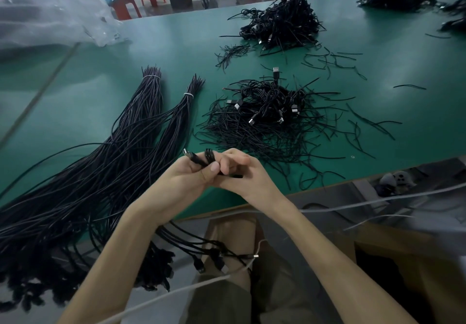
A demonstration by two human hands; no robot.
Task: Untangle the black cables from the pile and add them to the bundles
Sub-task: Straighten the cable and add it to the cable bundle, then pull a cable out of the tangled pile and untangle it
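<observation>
I log left hand (187,174) and right hand (248,174) both pinching one coiled black cable (208,156) just short of the pile (272,121); risk: pulling too fast could tighten its loops into a knot

Tangled cable pile (267,116), tied bundles (143,111) beside
</observation>
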